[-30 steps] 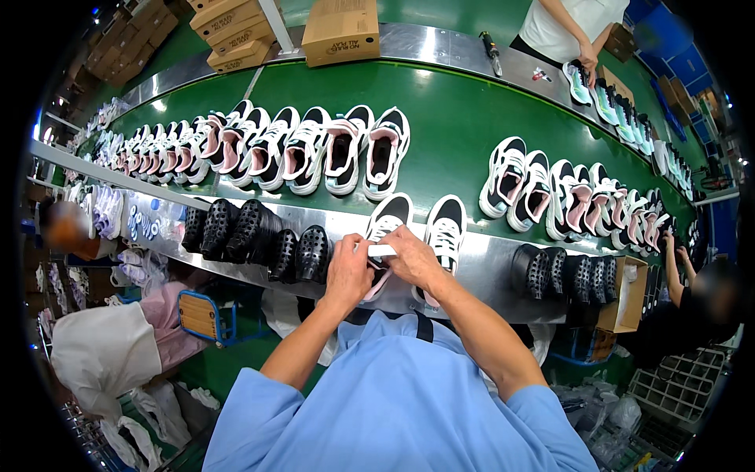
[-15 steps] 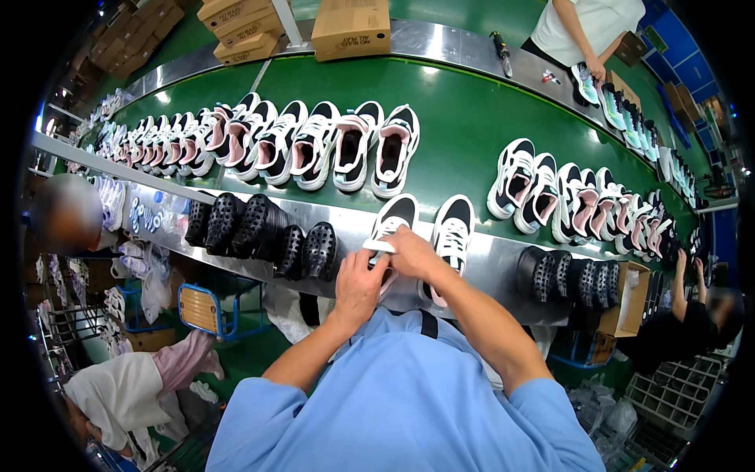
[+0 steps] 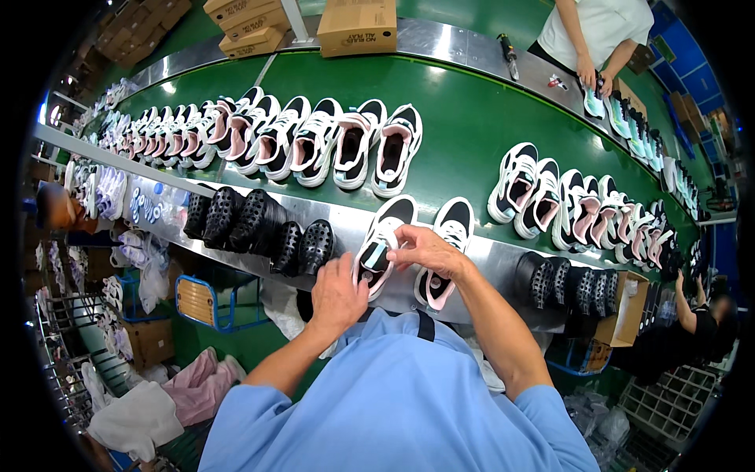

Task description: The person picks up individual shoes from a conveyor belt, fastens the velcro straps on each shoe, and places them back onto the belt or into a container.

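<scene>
Green conveyor belt (image 3: 464,134) carries rows of sneakers (image 3: 314,145) (openings upward).

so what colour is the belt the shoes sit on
Green: the conveyor belt shows clearly in the head view.

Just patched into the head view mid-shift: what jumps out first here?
Long rows of black-and-white sneakers with pink linings lie across the green conveyor belt. In the near centre, the left hand and right hand both work on one sneaker on the metal ledge, its mate beside it. Black shoe lasts sit to their left.
</scene>
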`<state>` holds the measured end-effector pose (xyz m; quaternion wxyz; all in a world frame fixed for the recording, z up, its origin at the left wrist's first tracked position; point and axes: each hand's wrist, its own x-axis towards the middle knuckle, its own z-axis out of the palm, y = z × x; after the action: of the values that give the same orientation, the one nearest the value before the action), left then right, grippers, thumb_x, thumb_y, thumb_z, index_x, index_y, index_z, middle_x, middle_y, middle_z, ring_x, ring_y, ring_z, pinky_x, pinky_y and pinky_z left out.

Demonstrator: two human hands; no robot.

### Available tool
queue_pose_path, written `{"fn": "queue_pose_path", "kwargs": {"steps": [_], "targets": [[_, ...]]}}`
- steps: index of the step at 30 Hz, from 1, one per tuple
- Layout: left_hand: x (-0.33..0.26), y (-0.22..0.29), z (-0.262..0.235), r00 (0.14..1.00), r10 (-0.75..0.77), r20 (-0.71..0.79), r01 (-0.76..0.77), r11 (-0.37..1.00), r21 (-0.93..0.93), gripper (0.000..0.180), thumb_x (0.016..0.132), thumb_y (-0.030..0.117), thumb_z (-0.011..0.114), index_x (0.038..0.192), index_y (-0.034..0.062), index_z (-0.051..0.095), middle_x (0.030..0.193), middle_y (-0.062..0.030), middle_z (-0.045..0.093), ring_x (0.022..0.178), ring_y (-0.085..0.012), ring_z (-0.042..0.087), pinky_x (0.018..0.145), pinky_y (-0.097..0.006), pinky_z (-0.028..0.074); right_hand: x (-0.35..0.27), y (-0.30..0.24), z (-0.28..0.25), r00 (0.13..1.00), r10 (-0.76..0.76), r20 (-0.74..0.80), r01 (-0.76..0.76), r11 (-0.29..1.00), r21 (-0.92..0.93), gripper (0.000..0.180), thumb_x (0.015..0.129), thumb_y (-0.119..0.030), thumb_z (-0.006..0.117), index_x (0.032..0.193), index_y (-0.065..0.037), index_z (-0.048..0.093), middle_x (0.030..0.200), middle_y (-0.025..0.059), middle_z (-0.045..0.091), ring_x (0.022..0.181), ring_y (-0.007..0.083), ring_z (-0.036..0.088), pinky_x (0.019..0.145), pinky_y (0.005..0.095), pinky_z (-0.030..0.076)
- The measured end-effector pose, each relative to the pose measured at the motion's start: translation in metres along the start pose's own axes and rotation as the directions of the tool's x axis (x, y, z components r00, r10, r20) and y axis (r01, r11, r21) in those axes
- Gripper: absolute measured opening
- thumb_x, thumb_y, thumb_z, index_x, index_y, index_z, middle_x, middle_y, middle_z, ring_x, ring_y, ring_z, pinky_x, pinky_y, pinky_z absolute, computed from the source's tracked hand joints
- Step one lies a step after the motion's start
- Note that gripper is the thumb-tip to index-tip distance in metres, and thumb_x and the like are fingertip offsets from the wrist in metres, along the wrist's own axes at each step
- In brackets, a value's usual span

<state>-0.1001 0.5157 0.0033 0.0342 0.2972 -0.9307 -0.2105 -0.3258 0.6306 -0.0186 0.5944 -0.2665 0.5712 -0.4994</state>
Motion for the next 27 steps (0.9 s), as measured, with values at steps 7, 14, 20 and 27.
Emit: {"fn": "queue_pose_path", "kwargs": {"steps": [7,14,20,27], "targets": [[0.006,-0.036,0.043,0.438,-0.391,0.809,0.890,0.061,-0.453,0.075,0.091,0.005,0.058,0.161,0.0152,0.033,0.134,-0.0250,0.061,0.095,-0.0433,0.075,0.063,-0.049,0.068,0.003,-0.021,0.007,0.998,0.009,0.058,0.003,0.979,-0.206,0.031,0.097,-0.028,0.078,0.112,-0.003,0.066,0.086,0.0016,0.067,0.075,0.0108,0.062,0.068,0.0291,0.053],[-0.045,0.007,-0.041,0.765,-0.532,0.363,0.624,0.473,-0.622,0.071,0.087,-0.007,0.050,0.157,0.0089,0.047,0.133,-0.0200,0.065,0.098,-0.0294,0.074,0.067,-0.040,0.067,-0.044,-0.065,0.040,0.994,-0.094,0.057,0.100,0.988,-0.121,0.017,0.096,-0.013,0.078,0.104,-0.001,0.068,0.078,-0.0013,0.064,0.069,0.0062,0.057,0.061,0.0255,0.048],[-0.058,0.014,-0.092,0.964,-0.237,-0.120,0.190,0.931,-0.311,0.068,0.080,-0.006,0.054,0.146,0.0099,0.060,0.127,-0.0267,0.061,0.112,-0.0448,0.064,0.098,-0.046,0.054,-0.073,-0.097,0.062,0.941,-0.287,0.178,0.335,0.859,-0.386,0.023,0.103,-0.024,0.071,0.100,-0.001,0.072,0.075,0.0019,0.063,0.069,0.0102,0.055,0.062,0.0288,0.045],[-0.038,0.023,-0.122,0.986,-0.082,-0.148,0.047,0.973,-0.227,0.070,0.076,-0.010,0.052,0.140,0.0124,0.066,0.136,-0.0307,0.052,0.121,-0.0481,0.059,0.108,-0.048,0.049,-0.076,-0.109,0.070,0.947,-0.235,0.220,0.316,0.810,-0.494,0.028,0.105,-0.026,0.064,0.097,0.001,0.068,0.078,0.0138,0.064,0.070,0.0267,0.060,0.067,0.0410,0.049]]}}
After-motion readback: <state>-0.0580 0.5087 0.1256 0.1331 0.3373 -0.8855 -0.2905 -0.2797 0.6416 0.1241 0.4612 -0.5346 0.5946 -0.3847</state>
